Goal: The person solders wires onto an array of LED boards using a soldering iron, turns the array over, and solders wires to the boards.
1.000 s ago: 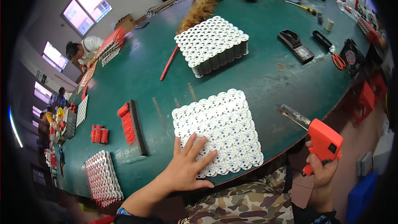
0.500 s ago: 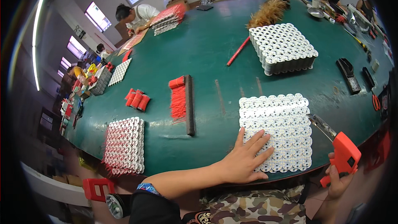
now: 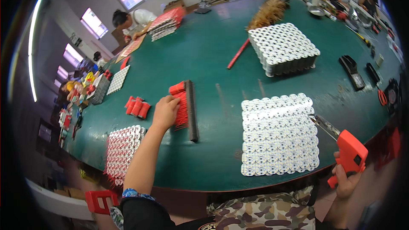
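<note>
My left hand (image 3: 166,113) reaches over a bundle of short red wires (image 3: 182,110), its fingers bent and closed on them; how many it grips is hidden. A dark bar (image 3: 192,110) lies along the bundle's right side. In my right hand (image 3: 346,181) is a red pistol-shaped soldering gun (image 3: 352,153), its metal tip pointing at the upper right edge of a panel of white scalloped circuit boards (image 3: 279,136). That panel lies flat at the table's near side. Left of my forearm lies a stack of white boards with red wires (image 3: 121,151).
Several red wire rolls (image 3: 137,107) lie left of the bundle. A tall stack of white boards (image 3: 283,47) stands farther back beside a red stick (image 3: 238,54). A black stapler-like tool (image 3: 352,72) and red-handled scissors (image 3: 381,96) lie right. Other people work around the green table (image 3: 213,157).
My left hand has left the white panel and moved left and away from me to the red wires. My right hand keeps the soldering gun beside the panel. The view has shifted slightly.
</note>
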Available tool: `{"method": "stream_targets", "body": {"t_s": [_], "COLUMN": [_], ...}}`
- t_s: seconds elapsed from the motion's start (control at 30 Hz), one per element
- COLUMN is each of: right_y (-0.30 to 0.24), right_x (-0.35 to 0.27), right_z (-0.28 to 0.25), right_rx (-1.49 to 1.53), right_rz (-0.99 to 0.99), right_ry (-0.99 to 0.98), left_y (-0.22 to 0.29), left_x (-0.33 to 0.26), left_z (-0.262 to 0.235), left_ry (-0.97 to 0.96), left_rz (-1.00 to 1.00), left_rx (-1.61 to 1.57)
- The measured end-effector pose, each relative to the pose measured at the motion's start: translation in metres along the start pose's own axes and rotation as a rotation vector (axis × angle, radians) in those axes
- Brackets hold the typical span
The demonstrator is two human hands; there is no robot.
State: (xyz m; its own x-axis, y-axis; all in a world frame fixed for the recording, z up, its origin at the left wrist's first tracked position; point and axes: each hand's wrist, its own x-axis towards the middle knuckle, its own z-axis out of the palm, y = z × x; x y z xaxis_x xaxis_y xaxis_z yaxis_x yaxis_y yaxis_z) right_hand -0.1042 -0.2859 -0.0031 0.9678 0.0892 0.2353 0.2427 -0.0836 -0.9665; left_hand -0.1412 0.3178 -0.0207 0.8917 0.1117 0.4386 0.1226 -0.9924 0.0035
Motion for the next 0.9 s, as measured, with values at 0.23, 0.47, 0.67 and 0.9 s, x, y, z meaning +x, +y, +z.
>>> {"method": "stream_targets", "body": {"t_s": [0.23,0.47,0.67,0.9], "right_y": [-0.011,-0.006,-0.002,-0.001], "right_x": [0.004,0.001,-0.005,-0.009], "right_z": [0.01,0.003,-0.001,-0.006], "right_rx": [0.043,0.047,0.056,0.038], "right_rz": [0.003,-0.022,0.031,0.01], "right_ry": [-0.016,-0.056,-0.011,0.006], "left_y": [0.011,0.014,0.011,0.008], "left_x": [-0.001,-0.003,-0.006,-0.003], "left_z": [0.01,0.0,-0.003,-0.001], "left_ry": [0.08,0.065,0.018,-0.078], "left_rz": [0.199,0.352,0.355,0.127], "left_rx": [0.326,0.4,0.349,0.259]}}
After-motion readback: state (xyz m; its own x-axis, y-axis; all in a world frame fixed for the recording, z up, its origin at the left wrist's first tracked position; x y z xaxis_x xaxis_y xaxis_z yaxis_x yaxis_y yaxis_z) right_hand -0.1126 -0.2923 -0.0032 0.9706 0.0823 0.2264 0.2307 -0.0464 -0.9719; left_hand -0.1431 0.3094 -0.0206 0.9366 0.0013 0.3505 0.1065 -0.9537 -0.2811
